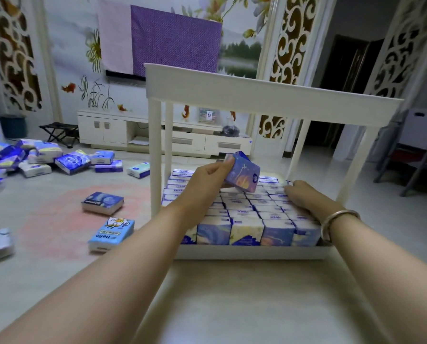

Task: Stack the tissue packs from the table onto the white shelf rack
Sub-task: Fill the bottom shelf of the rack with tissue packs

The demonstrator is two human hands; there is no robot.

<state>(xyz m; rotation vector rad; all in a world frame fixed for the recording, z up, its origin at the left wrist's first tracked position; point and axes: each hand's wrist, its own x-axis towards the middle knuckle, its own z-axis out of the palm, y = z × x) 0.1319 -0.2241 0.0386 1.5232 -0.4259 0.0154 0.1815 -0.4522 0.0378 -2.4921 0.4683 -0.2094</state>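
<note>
Both forearms reaching into rack [269,95]. Left hand [207,181] pinching tilted pack [242,173] by its end, above packed rows [244,207] on lower shelf. Right hand [304,194], bangle [336,222] on wrist, resting on rows, fingers relaxed. Loose packs [46,157] scattered left.

"Hello" on light-blue pack [112,233]; others possibly "Vinda".

white shelf rack [252,252] at 3 o'clock, lower tier packed with upright tissue packs [247,230], floor [46,244] at 9 o'clock strewn with loose packs [102,202]
</note>
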